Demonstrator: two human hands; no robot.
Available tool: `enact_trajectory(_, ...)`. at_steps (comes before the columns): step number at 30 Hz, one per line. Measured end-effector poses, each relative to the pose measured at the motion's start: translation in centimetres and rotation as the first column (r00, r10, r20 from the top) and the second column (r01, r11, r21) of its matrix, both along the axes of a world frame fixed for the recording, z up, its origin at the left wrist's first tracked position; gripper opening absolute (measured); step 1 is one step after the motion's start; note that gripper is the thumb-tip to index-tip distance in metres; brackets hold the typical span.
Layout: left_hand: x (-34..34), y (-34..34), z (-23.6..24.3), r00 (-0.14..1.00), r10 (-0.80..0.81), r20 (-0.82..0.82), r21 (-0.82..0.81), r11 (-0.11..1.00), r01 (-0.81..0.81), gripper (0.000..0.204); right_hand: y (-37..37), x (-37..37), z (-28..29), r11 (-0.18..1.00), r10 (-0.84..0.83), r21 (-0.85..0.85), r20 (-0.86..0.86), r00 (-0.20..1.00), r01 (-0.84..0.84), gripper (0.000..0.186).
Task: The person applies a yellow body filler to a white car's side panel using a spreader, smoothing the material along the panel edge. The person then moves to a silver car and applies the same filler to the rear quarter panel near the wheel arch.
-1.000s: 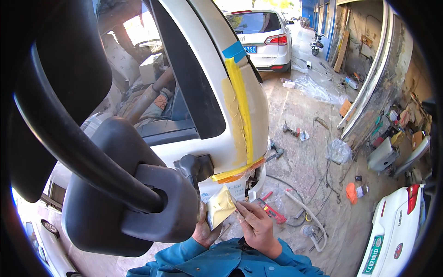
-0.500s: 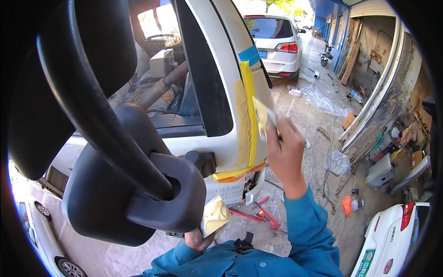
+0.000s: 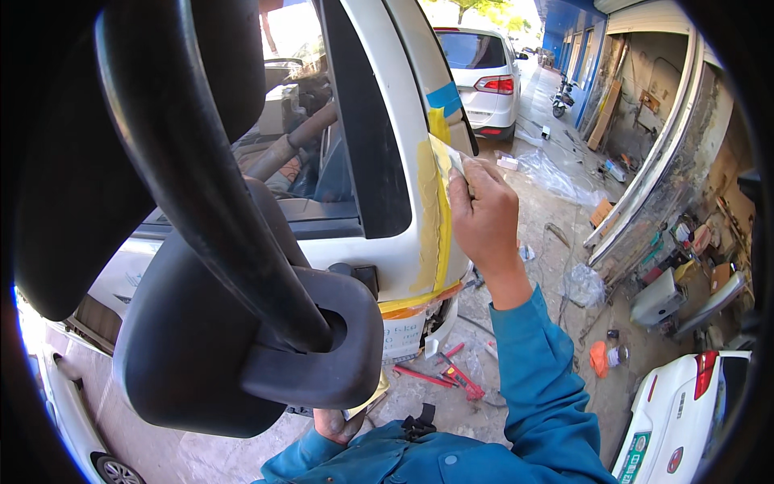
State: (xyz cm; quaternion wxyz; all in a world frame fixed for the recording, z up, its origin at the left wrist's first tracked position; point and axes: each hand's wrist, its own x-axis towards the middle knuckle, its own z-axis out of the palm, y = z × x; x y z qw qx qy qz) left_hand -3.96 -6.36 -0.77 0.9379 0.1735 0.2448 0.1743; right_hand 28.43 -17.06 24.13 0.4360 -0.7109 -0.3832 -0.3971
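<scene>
My right hand [image 3: 486, 211] is closed around a thin pale putty spreader [image 3: 443, 158]. The spreader's edge meets the corner pillar of a white vehicle cab [image 3: 385, 105], beside a strip of yellow masking tape [image 3: 439, 129]. Yellowish putty [image 3: 426, 234] lies smeared along the pillar next to the tape. Low in the picture, my left hand [image 3: 334, 425] grips a putty board [image 3: 372, 398]. Most of that board is hidden behind the large black side mirror [image 3: 314, 347]. Blue tape [image 3: 445, 98] crosses the pillar higher up.
The mirror's thick black arm [image 3: 193, 161] fills the left side. Red tools [image 3: 461, 379] lie on the ground below the cab. Behind it stands a white car [image 3: 482, 81], and another white car [image 3: 677, 427] is at lower right. Plastic wrap [image 3: 560, 177] and clutter lie along the right.
My right hand has raised the spreader along the pillar and turned it against the taped edge. The putty board in my left hand has become mostly covered by the mirror.
</scene>
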Motion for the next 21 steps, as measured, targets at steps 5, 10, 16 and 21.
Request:
enact_trajectory(5,0.1,0.2,0.0,0.996,0.007,-0.089,-0.015,1.000,-0.008,0.064,-0.9,0.1,0.2,0.993,-0.042,-0.106,0.012,0.999,0.043,0.026)
enact_trajectory(10,0.2,0.4,0.1,0.997,-0.027,-0.071,-0.017,1.000,0.026,0.063,-1.3,-0.2,0.4,0.984,-0.052,-0.172,-0.026,0.998,0.047,0.025)
enact_trajectory(16,0.3,0.5,0.2,0.996,-0.044,-0.072,-0.025,0.999,0.042,0.061,-1.7,-0.7,-0.9,0.972,-0.052,-0.231,-0.062,0.997,0.036,0.022)
enact_trajectory(21,-0.2,0.7,-0.8,0.997,-0.051,-0.050,0.007,0.999,0.052,0.059,-2.6,-0.9,-2.2,0.963,-0.057,-0.268,-0.132,0.990,0.020,0.020)
